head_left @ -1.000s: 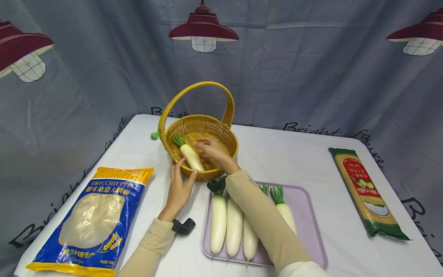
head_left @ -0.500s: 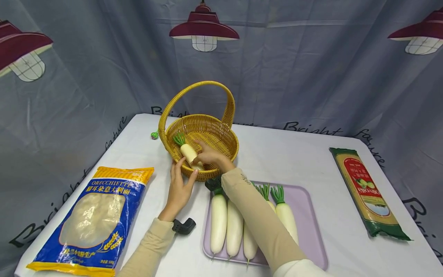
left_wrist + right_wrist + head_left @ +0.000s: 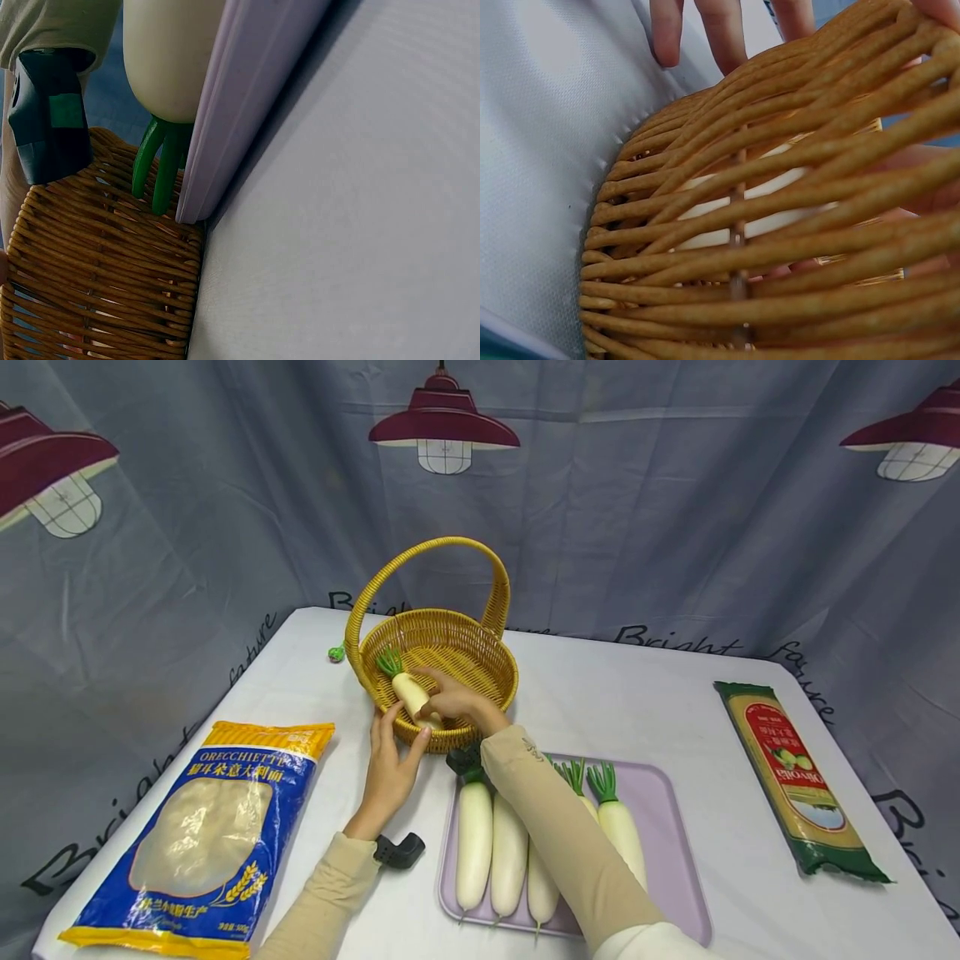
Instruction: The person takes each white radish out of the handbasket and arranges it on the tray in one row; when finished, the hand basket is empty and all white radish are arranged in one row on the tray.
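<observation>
A yellow wicker basket [image 3: 435, 739] with a tall arched handle stands at the back of the table. One white radish [image 3: 408, 692] with green stalks lies inside it, slanting along its left side. My right hand [image 3: 457, 700] reaches into the basket and grips that radish near its lower half, covering part of it. My left hand [image 3: 386, 777] touches the basket's front-left rim, its fingers [image 3: 718, 30] lying fairly straight against the outside. Through the weave in the right wrist view, pale parts of the radish show. Nearer me, several more white radishes [image 3: 472, 852] lie on a lilac tray [image 3: 667, 860].
A blue and yellow bag of orecchiette [image 3: 198, 835] lies at left. At right is a long pasta packet [image 3: 795, 777] with green ends. A small green object [image 3: 336, 653] sits behind, left of the basket. A printed grey curtain [image 3: 600, 527] hangs behind the table.
My right hand has moved slightly down and toward the radish in the basket, and its fingers have closed onto it. The left hand has stayed at the rim.
</observation>
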`<action>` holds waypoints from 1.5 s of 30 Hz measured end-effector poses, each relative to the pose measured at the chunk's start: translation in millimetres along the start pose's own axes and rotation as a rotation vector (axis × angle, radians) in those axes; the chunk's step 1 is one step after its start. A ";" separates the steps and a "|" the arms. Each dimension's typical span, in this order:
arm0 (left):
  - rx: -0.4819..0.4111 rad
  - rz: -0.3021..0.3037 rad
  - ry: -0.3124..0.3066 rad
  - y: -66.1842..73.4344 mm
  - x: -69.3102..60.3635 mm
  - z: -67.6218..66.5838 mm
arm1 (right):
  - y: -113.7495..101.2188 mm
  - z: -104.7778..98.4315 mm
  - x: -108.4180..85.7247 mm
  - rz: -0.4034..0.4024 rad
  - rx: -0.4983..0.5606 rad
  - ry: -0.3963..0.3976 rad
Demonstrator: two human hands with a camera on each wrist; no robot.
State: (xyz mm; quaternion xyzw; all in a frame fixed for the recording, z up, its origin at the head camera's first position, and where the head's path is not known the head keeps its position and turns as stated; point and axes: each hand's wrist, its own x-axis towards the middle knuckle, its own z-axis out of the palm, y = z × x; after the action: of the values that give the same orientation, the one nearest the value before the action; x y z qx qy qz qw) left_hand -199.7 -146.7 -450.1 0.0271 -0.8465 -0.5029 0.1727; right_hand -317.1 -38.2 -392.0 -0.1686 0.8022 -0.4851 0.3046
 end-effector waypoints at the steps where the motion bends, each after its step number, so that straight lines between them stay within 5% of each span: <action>1: 0.001 -0.002 0.000 0.0 -0.3 -0.1 | -0.1 0.2 -0.4 0.000 -0.002 -0.005; 21: 0.013 -0.018 -0.006 1.7 -1.5 -0.4 | 0.0 -1.0 -3.1 -0.024 -0.102 -0.053; 45: 0.013 -0.004 0.006 1.7 -1.5 -0.4 | 2.2 -8.7 -1.5 -0.017 0.094 -0.067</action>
State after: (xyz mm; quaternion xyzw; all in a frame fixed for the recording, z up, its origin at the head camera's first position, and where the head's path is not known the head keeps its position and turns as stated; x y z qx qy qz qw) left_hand -198.0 -145.8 -448.8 0.0314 -0.8491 -0.4977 0.1742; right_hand -321.5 -30.4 -390.5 -0.1773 0.7665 -0.5188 0.3346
